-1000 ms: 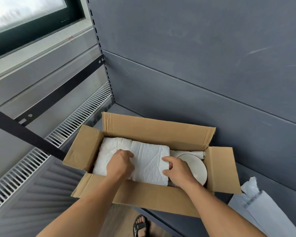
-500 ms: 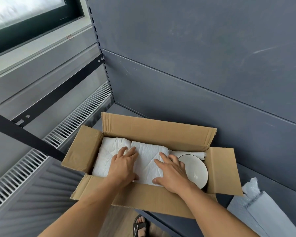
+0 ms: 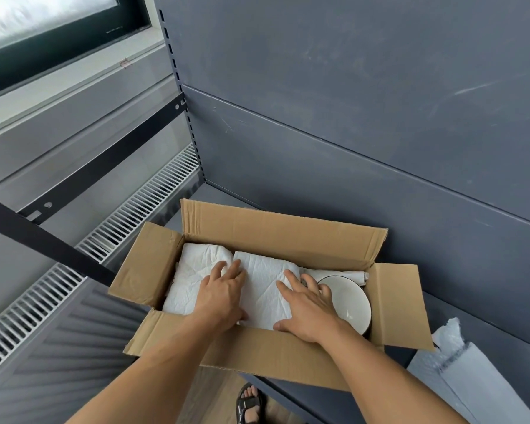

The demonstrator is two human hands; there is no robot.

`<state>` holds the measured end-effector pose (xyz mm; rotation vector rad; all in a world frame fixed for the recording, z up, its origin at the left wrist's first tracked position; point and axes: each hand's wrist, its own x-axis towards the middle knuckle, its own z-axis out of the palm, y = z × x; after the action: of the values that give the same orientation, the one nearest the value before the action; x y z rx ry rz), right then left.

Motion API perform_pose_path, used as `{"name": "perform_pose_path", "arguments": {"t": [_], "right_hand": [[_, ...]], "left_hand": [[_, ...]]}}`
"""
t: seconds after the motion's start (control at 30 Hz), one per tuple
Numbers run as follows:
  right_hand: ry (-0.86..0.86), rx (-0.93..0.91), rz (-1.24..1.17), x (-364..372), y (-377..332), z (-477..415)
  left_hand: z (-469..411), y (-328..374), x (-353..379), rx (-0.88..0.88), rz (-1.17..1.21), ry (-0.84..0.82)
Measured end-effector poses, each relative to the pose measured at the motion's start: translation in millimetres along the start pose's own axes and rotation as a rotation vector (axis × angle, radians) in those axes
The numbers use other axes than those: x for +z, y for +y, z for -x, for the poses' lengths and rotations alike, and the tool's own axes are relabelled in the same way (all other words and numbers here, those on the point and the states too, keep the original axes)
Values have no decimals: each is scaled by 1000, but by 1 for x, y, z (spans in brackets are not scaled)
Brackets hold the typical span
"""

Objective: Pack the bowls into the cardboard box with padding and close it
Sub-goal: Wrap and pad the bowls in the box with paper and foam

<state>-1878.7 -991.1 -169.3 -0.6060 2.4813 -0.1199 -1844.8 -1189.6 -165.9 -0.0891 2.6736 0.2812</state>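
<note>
An open cardboard box (image 3: 276, 237) stands on a dark grey shelf with all its flaps up. Inside lie two white padding bundles: one at the left (image 3: 193, 270) and one in the middle (image 3: 263, 283). A white bowl with a dark rim (image 3: 349, 298) sits at the right end, uncovered, with more white padding (image 3: 354, 275) behind it. My left hand (image 3: 224, 293) presses flat on the seam between the two bundles. My right hand (image 3: 306, 307) lies flat on the middle bundle, its fingers reaching the bowl's rim.
A grey bubble-wrap mailer (image 3: 471, 377) lies on the shelf right of the box. The shelf's back panel (image 3: 349, 133) rises just behind the box. A black brace (image 3: 43, 243) and a floor grille (image 3: 104, 240) are at the left. A sandalled foot (image 3: 250, 403) shows below.
Both hands uncurled from gripping the middle bundle's edges and spread flat on top of the padding. The bundle settled lower into the box.
</note>
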Motion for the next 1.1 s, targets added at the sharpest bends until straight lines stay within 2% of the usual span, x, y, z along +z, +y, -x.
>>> {"name": "perform_pose_path", "arguments": {"t": [0.27, 0.63, 0.87, 1.1], "right_hand": [[72, -2, -108, -1, 6, 12], [324, 40, -214, -5, 42, 65], [456, 177, -295, -1, 89, 122], [512, 365, -362, 28, 162, 187]], "left_hand": [[9, 11, 1, -41, -15, 43], [38, 66, 2, 4, 217, 233], [50, 147, 9, 92, 248, 174], [64, 241, 29, 279, 167, 84]]}}
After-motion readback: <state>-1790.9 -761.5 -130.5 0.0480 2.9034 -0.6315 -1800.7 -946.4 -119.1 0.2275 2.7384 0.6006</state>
